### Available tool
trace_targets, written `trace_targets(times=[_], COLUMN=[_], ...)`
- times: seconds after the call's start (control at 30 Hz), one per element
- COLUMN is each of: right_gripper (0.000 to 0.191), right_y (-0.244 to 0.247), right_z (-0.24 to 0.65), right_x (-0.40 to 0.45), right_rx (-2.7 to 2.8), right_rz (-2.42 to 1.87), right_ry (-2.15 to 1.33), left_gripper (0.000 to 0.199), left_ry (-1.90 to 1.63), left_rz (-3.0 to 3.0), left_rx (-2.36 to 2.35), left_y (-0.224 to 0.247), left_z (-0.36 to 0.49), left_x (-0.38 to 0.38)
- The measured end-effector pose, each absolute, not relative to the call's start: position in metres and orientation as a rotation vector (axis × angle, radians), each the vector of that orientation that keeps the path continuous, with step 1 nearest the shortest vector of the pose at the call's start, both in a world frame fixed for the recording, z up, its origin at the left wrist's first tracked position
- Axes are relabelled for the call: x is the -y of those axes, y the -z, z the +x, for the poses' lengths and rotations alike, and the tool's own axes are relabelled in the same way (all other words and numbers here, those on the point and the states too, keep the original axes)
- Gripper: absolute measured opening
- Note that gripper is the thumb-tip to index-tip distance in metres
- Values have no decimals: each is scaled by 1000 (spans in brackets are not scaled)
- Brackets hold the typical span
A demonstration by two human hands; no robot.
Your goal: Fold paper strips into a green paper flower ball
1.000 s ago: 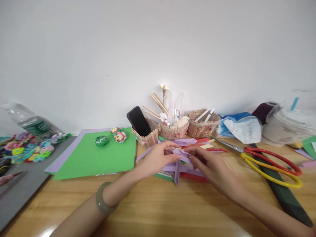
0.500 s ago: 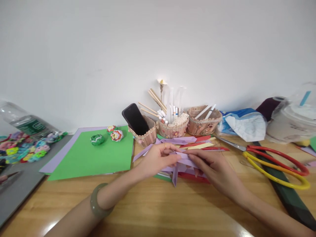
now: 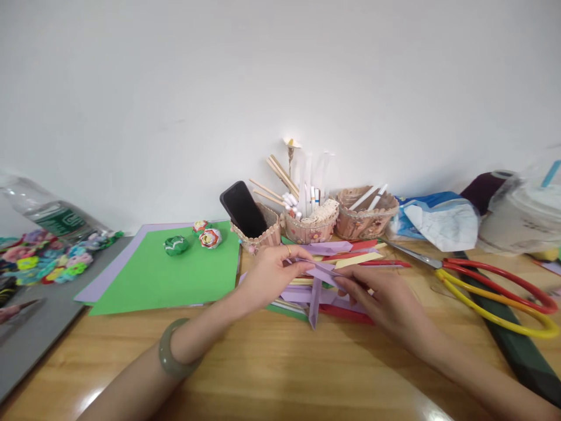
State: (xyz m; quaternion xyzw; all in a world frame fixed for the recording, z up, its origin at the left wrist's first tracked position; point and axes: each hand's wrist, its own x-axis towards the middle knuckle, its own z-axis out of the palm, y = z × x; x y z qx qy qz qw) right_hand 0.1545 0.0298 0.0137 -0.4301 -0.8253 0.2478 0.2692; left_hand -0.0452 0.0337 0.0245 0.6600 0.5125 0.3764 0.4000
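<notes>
Between my two hands is a folded purple paper strip (image 3: 323,273). My left hand (image 3: 274,273) pinches its left end between thumb and fingers; a ring and a green bangle are on that arm. My right hand (image 3: 376,291) has its fingers closed on the strip's right end. Another purple piece (image 3: 314,304) points down below the held strip; whether the two are joined I cannot tell. Under and behind the hands lies a pile of purple, red, yellow and green paper strips (image 3: 357,261) on the wooden table (image 3: 263,374).
Green paper (image 3: 175,280) with folded paper balls (image 3: 175,245) lies left. Behind stand small baskets (image 3: 366,219), one holding a phone (image 3: 243,209). Large scissors (image 3: 495,286) and a tissue pack (image 3: 432,202) are right. A bottle (image 3: 61,219) lies far left.
My hands have moved slightly apart, showing more of the held purple strip, which now tilts down to the right. The whole view has shifted slightly.
</notes>
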Motion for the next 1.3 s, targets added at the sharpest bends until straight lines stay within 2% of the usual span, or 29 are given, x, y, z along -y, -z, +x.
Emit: trace_targets(times=[0.2, 0.4, 0.57, 0.67, 1.13, 1.23, 1.3], right_gripper=[20, 22, 23, 21, 23, 24, 23], right_y=[-13, -12, -11, -8, -12, -14, -16], right_z=[154, 154, 154, 155, 163, 165, 165], right_x=[-26, -26, -28, -28, -36, -37, -37], right_rx=[2222, 2217, 2159, 2108, 1722, 1667, 1652], right_rz=[-1099, -1203, -1267, -1261, -1221, -1229, -1266], right_ry=[-590, -707, -886, -981, -1079, -1075, -1046], left_gripper=[12, 23, 16, 15, 21, 21, 19], left_ry=[-869, -680, -224, -74, -16, -131, -376], left_rz=[1745, 1872, 2310, 2413, 2506, 2494, 2385], left_rx=[-1265, -1286, -1408, -1447, -1467, -1527, -1578], left_y=[-30, -37, -37, -34, -32, -41, -47], left_z=[-44, -56, -68, -66, -58, -59, -61], left_x=[-32, -37, -42, -42, -37, -37, -37])
